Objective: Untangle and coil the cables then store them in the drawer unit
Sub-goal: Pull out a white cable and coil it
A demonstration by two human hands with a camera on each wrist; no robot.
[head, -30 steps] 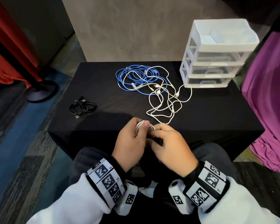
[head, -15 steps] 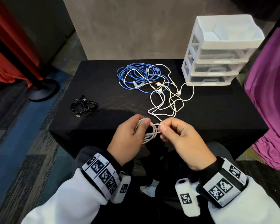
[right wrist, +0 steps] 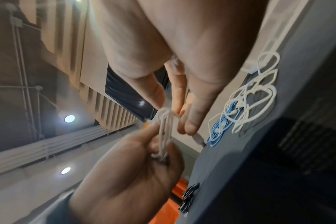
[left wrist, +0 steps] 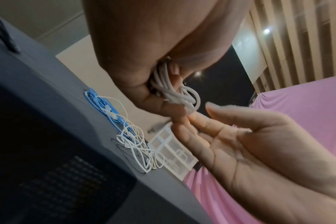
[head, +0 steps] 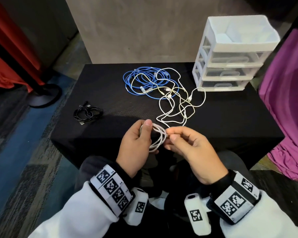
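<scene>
Our left hand [head: 136, 143] grips a small coil of white cable [head: 157, 137], thumb pressed over the top of the loops, just above the near edge of the black table [head: 230, 121]. Our right hand [head: 187, 148] pinches the same cable at the coil's right side between thumb and forefinger, the other fingers loosely spread; the right wrist view shows a connector end hanging free just below those fingertips [right wrist: 190, 125], so we judge this coil is in its last turns and the tail is being tucked or wrapped.

Beyond the hands, a loose tangle of white cables [head: 179, 107] sprawls over the middle of the table, its near loops close to the coil; whether any strand joins the one in hand we cannot tell. Behind it, overlapped by white strands, lies a blue cable [head: 139, 81] in rough, unbound loops. Well apart on the left sits a black cable [head: 88, 113], bundled, on the tabletop.

At the far right corner stands the white drawer unit [head: 230, 54], its three clear drawers closed; no cable shows in them, though the fronts are too hazy to be sure.

By our reading, the job is under halfway: one cable bundled, one nearly coiled, the white and blue tangle still to separate, and nothing yet stored.
</scene>
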